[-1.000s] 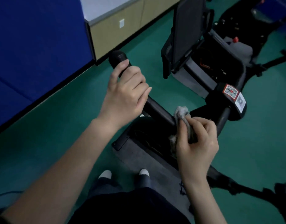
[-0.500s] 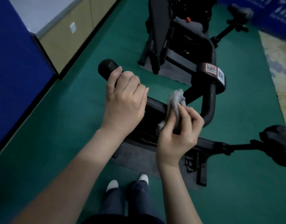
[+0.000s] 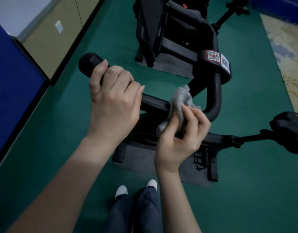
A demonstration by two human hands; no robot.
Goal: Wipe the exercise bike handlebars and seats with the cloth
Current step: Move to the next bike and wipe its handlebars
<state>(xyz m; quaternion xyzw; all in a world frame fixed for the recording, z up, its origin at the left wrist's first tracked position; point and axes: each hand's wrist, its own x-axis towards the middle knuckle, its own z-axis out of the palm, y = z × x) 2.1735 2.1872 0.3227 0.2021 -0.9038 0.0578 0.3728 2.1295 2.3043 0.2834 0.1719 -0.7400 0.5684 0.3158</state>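
Note:
A black exercise bike handlebar (image 3: pixel 155 103) runs from a rounded left end to a bend at the right. My left hand (image 3: pixel 113 100) grips the bar near its left end, fingers curled over it. My right hand (image 3: pixel 180 133) holds a crumpled grey cloth (image 3: pixel 180 98) against the bar, just left of the bend. The bike's black seat (image 3: pixel 289 132) sits at the right edge on a thin post. A clamp with QR stickers (image 3: pixel 215 61) joins the bar to the stem.
A second black machine (image 3: pixel 161 31) stands behind on a grey mat. The bike base rests on a grey mat (image 3: pixel 145 158) on green floor. A blue partition (image 3: pixel 10 91) and a beige cabinet (image 3: pixel 49 36) line the left. A patterned rug (image 3: pixel 289 47) lies at right. My feet (image 3: pixel 136 187) are below.
The view has swung right, bringing the seat into sight. My right hand and the cloth have slid slightly along the bar toward the bend. My left hand keeps its grip.

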